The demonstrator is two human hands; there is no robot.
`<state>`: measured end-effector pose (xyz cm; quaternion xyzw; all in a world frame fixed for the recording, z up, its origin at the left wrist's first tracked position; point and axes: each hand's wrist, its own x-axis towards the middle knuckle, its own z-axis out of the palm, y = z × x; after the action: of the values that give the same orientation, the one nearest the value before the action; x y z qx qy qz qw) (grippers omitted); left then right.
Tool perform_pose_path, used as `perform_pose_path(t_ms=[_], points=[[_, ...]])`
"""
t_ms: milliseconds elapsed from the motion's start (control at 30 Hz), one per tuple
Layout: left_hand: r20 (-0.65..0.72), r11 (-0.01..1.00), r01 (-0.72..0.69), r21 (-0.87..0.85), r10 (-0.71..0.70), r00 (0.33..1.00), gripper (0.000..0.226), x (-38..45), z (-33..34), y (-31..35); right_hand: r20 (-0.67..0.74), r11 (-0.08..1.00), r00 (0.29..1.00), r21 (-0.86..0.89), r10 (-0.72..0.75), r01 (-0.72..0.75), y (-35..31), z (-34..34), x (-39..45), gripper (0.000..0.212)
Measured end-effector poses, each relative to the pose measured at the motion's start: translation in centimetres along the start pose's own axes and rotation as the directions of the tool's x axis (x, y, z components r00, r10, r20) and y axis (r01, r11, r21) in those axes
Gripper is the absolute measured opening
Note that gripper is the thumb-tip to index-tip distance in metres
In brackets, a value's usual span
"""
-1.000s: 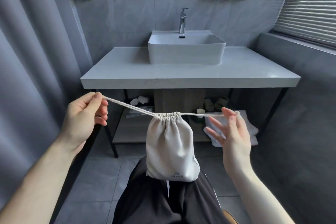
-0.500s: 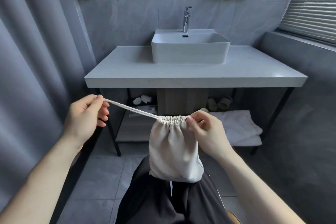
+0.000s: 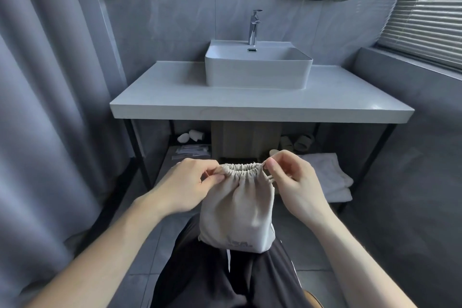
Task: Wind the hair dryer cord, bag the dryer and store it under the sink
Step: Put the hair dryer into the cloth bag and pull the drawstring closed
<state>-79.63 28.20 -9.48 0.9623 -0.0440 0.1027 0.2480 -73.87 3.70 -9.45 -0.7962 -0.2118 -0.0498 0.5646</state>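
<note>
A cream cloth drawstring bag (image 3: 237, 210) hangs in front of me above my lap, its mouth gathered tight and its body bulging. The hair dryer is hidden, presumably inside the bag. My left hand (image 3: 185, 185) pinches the left end of the gathered mouth. My right hand (image 3: 292, 182) pinches the right end, with a loop of drawstring showing under its fingers. Beyond the bag, a white basin (image 3: 257, 67) stands on a pale counter (image 3: 250, 100), with an open lower shelf (image 3: 167, 165) beneath.
On the lower shelf lie folded white towels (image 3: 327, 175), slippers (image 3: 297, 142), small white rolls (image 3: 192, 135) and flat packets. Black metal legs (image 3: 137, 152) frame the shelf. A grey curtain hangs at left, window blinds at right. My dark-trousered legs are below the bag.
My left hand has come in from the far left, along the stretched drawstring, to the bag's mouth. My right hand, which had reached the mouth earlier, stays there. The view has moved closer to the vanity.
</note>
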Motion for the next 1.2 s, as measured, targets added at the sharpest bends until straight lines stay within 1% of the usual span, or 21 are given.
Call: perform_pose_path(t_ms=[100, 267, 400, 533, 633, 767, 867, 933, 1067, 1200], points=[[-0.036, 0.998, -0.057, 0.022, 0.058, 0.998, 0.026, 0.0, -0.3, -0.2, -0.015, 0.999, 1.0, -0.036, 0.01, -0.011, -0.2, -0.7, 0.1, 0.029], [-0.115, 0.985, -0.118, 0.127, 0.133, 0.984, 0.03, 0.1, -2.0, -0.5, -0.009, 0.998, 1.0, -0.067, -0.006, 0.005, 0.0, -1.3, 0.3, 0.033], [-0.092, 0.963, -0.147, 0.227, 0.171, 0.981, 0.038, 0.3, -3.3, -0.3, -0.003, 0.989, 0.999, -0.14, -0.036, 0.036, 0.3, -1.9, 0.1, 0.03], [-0.084, 0.955, -0.157, 0.253, 0.183, 0.98, 0.039, 0.4, -4.3, -0.1, -0.003, 0.996, 1.0, -0.086, -0.027, 0.027, 1.2, -2.6, 0.1, 0.031], [-0.085, 0.945, -0.184, 0.269, 0.214, 0.973, 0.041, 0.3, -5.0, -0.2, -0.007, 0.997, 0.998, -0.053, -0.055, 0.055, 1.3, -3.3, 0.1, 0.029], [-0.142, 0.942, -0.225, 0.248, 0.265, 0.954, 0.033, -0.1, -5.9, -0.2, 0.001, 0.995, 0.995, -0.019, -0.1, 0.1, 0.9, -3.9, -0.1, 0.034], [-0.144, 0.945, -0.217, 0.244, 0.257, 0.956, 0.031, -0.1, -6.1, -0.4, -0.007, 0.997, 0.997, -0.015, -0.075, 0.075, 1.2, -3.5, 0.6, 0.031], [-0.12, 0.94, -0.2, 0.277, 0.24, 0.963, 0.036, -0.3, -5.7, -0.8, 0.0, 0.997, 0.998, -0.032, -0.069, 0.069, 1.4, -3.0, 0.6, 0.03], [-0.133, 0.958, -0.18, 0.222, 0.213, 0.968, 0.039, -1.6, -5.2, -1.7, 0.052, 0.996, 0.997, -0.058, -0.059, 0.062, 1.9, -3.1, -0.5, 0.03], [-0.111, 0.967, -0.145, 0.208, 0.171, 0.979, 0.043, -2.1, -4.5, -1.9, 0.041, 0.994, 0.998, -0.097, -0.041, 0.045, 1.9, -3.1, -1.2, 0.029]])
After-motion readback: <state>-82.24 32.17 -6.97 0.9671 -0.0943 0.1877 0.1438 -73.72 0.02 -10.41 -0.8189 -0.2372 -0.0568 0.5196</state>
